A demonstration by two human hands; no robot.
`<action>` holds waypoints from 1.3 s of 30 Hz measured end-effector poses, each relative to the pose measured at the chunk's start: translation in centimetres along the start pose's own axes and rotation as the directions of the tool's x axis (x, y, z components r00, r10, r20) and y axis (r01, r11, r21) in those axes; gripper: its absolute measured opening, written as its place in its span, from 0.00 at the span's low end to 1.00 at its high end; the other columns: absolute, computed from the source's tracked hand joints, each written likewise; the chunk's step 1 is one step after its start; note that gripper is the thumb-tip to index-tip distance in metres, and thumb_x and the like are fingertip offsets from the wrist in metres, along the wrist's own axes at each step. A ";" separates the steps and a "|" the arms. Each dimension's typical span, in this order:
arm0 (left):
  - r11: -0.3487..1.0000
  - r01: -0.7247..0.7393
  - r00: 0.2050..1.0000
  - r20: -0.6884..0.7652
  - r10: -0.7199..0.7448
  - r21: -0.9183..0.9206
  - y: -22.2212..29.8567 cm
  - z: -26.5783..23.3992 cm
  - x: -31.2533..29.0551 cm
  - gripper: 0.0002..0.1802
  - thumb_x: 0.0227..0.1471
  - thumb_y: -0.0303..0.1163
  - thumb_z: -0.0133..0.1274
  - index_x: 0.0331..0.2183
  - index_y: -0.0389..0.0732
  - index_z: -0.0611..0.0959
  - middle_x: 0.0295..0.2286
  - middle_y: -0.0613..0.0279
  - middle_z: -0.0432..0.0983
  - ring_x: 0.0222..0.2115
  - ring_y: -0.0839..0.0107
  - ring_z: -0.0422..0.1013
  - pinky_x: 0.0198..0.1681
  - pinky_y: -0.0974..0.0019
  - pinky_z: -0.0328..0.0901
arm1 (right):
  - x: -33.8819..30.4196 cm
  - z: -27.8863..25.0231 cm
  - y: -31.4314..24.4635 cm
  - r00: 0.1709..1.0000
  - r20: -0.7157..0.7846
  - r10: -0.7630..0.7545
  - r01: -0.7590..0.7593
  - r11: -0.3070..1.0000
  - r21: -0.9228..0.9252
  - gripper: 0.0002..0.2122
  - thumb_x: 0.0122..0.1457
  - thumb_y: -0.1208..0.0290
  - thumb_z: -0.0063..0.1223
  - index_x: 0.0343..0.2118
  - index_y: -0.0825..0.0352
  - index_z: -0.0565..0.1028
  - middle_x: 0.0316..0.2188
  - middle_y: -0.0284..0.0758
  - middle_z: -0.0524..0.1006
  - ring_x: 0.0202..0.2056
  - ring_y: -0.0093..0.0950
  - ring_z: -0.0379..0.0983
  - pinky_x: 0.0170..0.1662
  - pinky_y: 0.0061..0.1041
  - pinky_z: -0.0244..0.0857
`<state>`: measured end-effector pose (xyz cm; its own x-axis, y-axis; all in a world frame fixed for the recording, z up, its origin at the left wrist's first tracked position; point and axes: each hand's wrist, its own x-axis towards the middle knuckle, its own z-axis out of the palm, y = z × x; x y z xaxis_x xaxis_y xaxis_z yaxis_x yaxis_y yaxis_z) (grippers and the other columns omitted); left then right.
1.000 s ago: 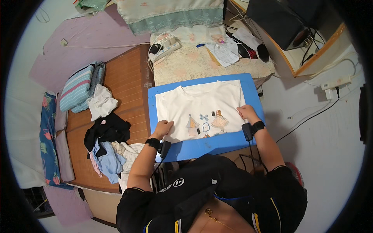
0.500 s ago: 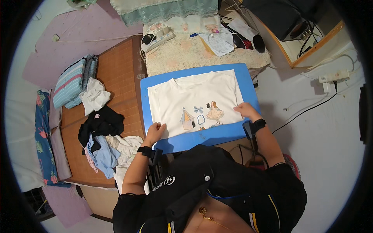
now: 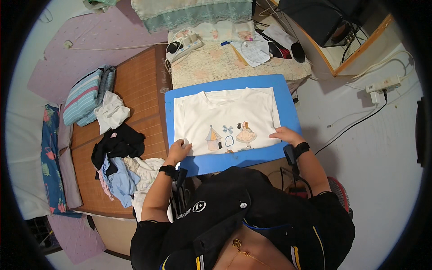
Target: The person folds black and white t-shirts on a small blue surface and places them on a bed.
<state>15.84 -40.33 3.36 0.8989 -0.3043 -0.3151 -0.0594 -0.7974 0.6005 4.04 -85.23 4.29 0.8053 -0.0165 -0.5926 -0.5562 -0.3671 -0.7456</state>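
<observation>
A white T-shirt [image 3: 198, 116] lies neckline away from me on a blue tabletop [image 3: 289, 103]. Its front carries a print of a tent, a bow and a girl in a dress. The lower edge looks turned under, since the print is cut off there. My left hand [image 3: 180, 150] is closed on the shirt's near left corner, thumb and fingers pinching the cloth. At the near right edge, my right hand [image 3: 288, 135] pinches the other side of the shirt. The cloth beneath the fingers is hidden.
To the left, a bed with a brown mat [image 3: 137, 76] holds a pile of loose clothes [image 3: 119, 148] and folded striped bedding [image 3: 83, 96]. Behind the table, a patterned cloth surface [image 3: 202, 69] bears a power strip [image 3: 186, 50] and papers [image 3: 254, 51]. Cables run along the right.
The shirt's neckline end has come slightly nearer me, and less of the print's bottom shows. Both hands keep their hold at the near corners, with only small shifts.
</observation>
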 end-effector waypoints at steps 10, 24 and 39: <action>0.997 0.051 0.998 0.035 -0.053 0.053 -2.4 -0.9 -1.2 0.24 0.49 0.47 0.43 0.29 0.32 0.77 0.25 0.42 0.73 0.30 0.51 0.70 0.33 0.60 0.63 | -3.4 0.1 5.8 0.947 -0.310 -0.083 0.030 0.985 -0.172 0.14 0.49 0.62 0.54 0.19 0.69 0.70 0.15 0.32 0.70 0.20 0.20 0.66 0.22 0.21 0.59; 0.957 -0.103 0.995 -0.044 0.095 -0.270 -4.8 -2.6 -2.2 0.13 0.44 0.32 0.51 0.26 0.29 0.77 0.21 0.57 0.74 0.22 0.75 0.68 0.26 0.69 0.63 | -4.1 3.5 4.1 0.963 -0.262 0.054 -0.055 0.998 0.004 0.09 0.54 0.69 0.48 0.23 0.69 0.67 0.16 0.36 0.72 0.15 0.20 0.65 0.17 0.19 0.57; 0.861 0.266 0.958 0.019 -0.286 -0.432 -5.4 -1.3 -5.4 0.13 0.44 0.30 0.53 0.24 0.27 0.72 0.18 0.55 0.71 0.19 0.69 0.72 0.18 0.71 0.68 | -3.9 5.3 2.4 0.842 -0.505 0.190 -0.036 0.954 0.299 0.11 0.48 0.71 0.50 0.16 0.68 0.63 0.13 0.32 0.65 0.13 0.22 0.64 0.15 0.20 0.61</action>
<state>11.84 -33.71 2.81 0.8698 -0.0732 -0.4879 0.3758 -0.5425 0.7513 -1.53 -81.12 3.14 0.6761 -0.5536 -0.4863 -0.6205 -0.0718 -0.7809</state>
